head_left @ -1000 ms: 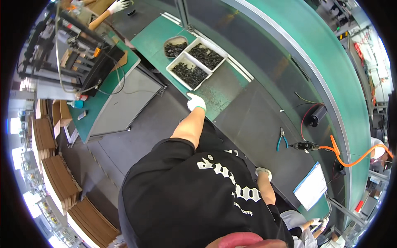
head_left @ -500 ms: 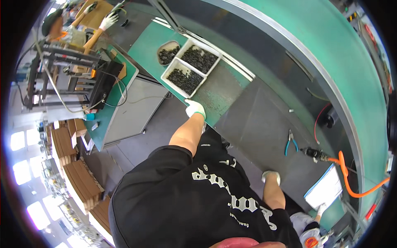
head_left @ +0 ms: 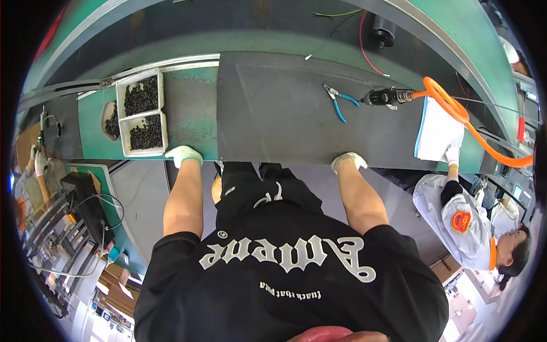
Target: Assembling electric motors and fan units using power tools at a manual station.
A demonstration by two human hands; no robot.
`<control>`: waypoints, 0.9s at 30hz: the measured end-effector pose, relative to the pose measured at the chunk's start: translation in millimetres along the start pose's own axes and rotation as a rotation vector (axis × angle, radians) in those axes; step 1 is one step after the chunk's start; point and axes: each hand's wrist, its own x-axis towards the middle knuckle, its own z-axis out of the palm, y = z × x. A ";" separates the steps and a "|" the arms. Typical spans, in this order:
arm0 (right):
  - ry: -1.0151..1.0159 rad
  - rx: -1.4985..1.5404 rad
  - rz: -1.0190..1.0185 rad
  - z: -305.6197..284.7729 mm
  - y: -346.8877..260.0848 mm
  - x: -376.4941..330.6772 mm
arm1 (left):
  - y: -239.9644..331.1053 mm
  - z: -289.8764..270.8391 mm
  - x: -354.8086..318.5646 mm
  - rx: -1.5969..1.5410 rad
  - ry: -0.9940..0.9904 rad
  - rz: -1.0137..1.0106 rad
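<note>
My left hand [head_left: 184, 154], in a white glove, rests on the front edge of the bench with its fingers laid on the top and nothing held. Just left of it stand two white trays of small black parts, the front tray [head_left: 162, 149] nearer and the back tray [head_left: 160, 94] behind. My right hand [head_left: 348, 162], also gloved, lies on the same edge farther right, fingers out and holding nothing. Beyond it lie blue-handled pliers [head_left: 340, 104] with their jaws pointing away. A black power screwdriver [head_left: 387, 96] on an orange coiled hose [head_left: 436, 91] lies right of the pliers.
A smaller tub [head_left: 105, 126] of black parts sits left of the trays. Dark matting [head_left: 273, 114] covers the bench middle. At the right, a co-worker's gloved hand [head_left: 452, 154] touches papers [head_left: 437, 131]. Another person's gloved hands [head_left: 39, 162] show at far left.
The view has turned so the bench now runs straight across, and the co-worker at the right shows more. Both my hands stay at the bench edge.
</note>
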 end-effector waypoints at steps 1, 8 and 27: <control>-0.027 -0.001 0.016 1.1 -1.1 5.6 | -1.5 -0.7 0.1 0.002 -0.007 -0.005; 0.248 -0.042 0.005 22.8 -5.1 37.1 | -17.6 9.9 31.4 0.035 -0.011 0.064; 0.571 0.063 -0.086 33.6 -0.4 -7.9 | -19.2 3.7 21.6 0.043 0.053 0.095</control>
